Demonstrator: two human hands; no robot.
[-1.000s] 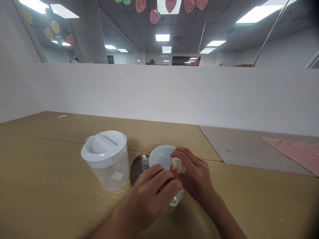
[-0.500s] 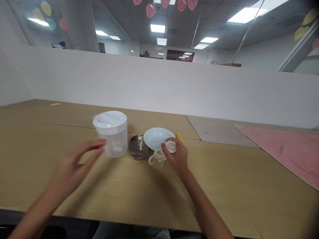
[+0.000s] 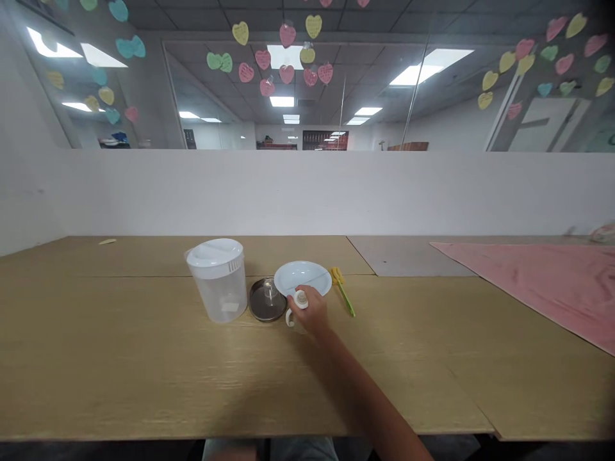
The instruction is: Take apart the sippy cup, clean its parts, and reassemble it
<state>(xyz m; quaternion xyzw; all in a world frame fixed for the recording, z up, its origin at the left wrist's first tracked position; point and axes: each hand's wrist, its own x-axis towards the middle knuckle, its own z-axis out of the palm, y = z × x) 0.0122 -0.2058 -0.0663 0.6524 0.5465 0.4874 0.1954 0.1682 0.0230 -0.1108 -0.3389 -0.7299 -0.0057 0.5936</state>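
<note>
My right hand point(image 3: 313, 311) has its fingers closed around a small round white lid point(image 3: 301, 299) at the top of a pale pitcher or cup. The pitcher's curved handle point(image 3: 289, 318) shows at the left; its body is mostly hidden behind my hand. Whether the lid is seated, I cannot tell. Just behind is a white oval dish point(image 3: 303, 274). A round metal tray point(image 3: 267, 310) with a small clear piece point(image 3: 270, 291) on it stands to the left. At the bottom edge, a skin-coloured blur seems to be my left hand point(image 3: 234, 454), its fingers not visible.
A clear plastic bucket point(image 3: 220, 294) with a white lid stands left of the tray. A yellow-headed brush with a green handle point(image 3: 346, 299) lies right of the dish. Pink cloth point(image 3: 538, 275) covers the right side, and a white wall point(image 3: 307, 192) rises behind the table.
My right hand has moved left with the lid, onto the pitcher's top. My left hand has dropped from beside the bucket to the bottom edge. The view has tilted up.
</note>
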